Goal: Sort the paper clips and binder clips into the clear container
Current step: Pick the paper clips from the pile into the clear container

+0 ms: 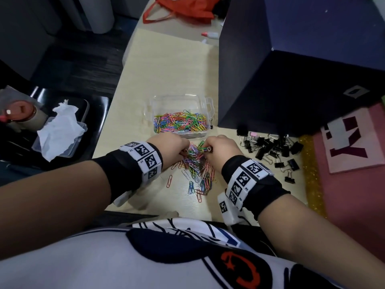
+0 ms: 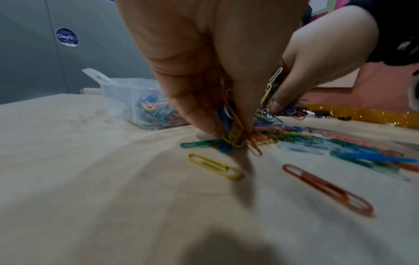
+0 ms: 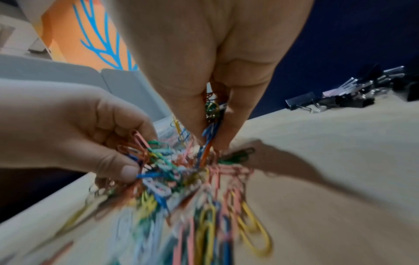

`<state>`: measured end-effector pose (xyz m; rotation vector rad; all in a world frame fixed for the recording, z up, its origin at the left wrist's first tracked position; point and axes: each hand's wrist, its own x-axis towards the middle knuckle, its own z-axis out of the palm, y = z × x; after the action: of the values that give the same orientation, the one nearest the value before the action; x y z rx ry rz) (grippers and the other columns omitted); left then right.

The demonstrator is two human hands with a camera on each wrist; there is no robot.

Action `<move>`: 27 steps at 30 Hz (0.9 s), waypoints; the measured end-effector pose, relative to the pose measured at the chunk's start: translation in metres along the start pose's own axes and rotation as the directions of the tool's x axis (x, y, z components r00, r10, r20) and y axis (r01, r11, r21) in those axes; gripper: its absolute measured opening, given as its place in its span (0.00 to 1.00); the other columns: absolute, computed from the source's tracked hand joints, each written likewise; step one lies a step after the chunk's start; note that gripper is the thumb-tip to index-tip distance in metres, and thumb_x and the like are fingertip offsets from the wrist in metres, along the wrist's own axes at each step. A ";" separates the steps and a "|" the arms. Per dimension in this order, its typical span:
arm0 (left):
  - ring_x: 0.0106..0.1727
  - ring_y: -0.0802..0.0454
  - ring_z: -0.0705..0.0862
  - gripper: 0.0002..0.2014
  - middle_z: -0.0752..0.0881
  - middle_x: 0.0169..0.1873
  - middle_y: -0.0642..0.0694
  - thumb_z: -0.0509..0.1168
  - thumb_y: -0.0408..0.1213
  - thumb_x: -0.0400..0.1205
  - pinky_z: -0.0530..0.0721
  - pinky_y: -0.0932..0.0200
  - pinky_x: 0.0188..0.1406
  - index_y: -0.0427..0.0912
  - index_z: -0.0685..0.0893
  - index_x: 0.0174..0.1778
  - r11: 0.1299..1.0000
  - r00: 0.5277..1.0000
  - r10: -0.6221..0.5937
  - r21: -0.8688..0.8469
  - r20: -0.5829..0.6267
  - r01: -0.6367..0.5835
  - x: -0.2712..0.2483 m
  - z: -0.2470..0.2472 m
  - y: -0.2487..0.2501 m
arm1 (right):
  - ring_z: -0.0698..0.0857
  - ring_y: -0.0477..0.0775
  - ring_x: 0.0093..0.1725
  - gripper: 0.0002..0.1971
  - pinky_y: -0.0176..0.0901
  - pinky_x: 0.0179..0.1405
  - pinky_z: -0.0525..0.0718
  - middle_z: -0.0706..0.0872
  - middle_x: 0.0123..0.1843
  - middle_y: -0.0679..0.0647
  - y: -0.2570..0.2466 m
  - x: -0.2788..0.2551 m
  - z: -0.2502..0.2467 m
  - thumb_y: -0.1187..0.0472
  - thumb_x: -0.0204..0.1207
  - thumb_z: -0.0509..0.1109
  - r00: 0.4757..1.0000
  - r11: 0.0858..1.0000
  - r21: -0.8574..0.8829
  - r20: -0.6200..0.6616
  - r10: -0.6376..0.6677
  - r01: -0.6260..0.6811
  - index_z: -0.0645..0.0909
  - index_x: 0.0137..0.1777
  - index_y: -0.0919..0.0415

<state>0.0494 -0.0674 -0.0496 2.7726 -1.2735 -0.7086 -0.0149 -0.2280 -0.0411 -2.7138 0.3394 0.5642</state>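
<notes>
My left hand [image 1: 169, 147] and right hand [image 1: 218, 151] both pinch bunches from the paper clips [image 1: 198, 163] under my fingers on the pale wooden table [image 1: 166, 65]. Just beyond my fingertips stands the clear container [image 1: 181, 115]; the binder clips [image 1: 275, 147] lie right of them, beside a dark box [image 1: 291, 80].

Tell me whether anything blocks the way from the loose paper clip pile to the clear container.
Nothing visible does. The clear container stands open just beyond the paper clip pile, with bare table between. Both the left hand and right hand already pinch clips.
</notes>
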 end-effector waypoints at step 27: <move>0.76 0.50 0.70 0.26 0.61 0.82 0.51 0.51 0.47 0.86 0.67 0.50 0.71 0.47 0.60 0.81 0.980 0.983 -0.087 0.166 -0.162 0.114 -0.010 -0.014 -0.038 | 0.75 0.56 0.72 0.28 0.53 0.69 0.75 0.72 0.73 0.51 -0.033 0.035 -0.032 0.69 0.76 0.62 0.968 0.920 -0.304 0.116 -0.222 0.248 0.70 0.76 0.53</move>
<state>0.0765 -0.0369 -0.0407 2.9801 -1.2294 -0.3930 0.0369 -0.2162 -0.0187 -2.9663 -0.1115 0.7063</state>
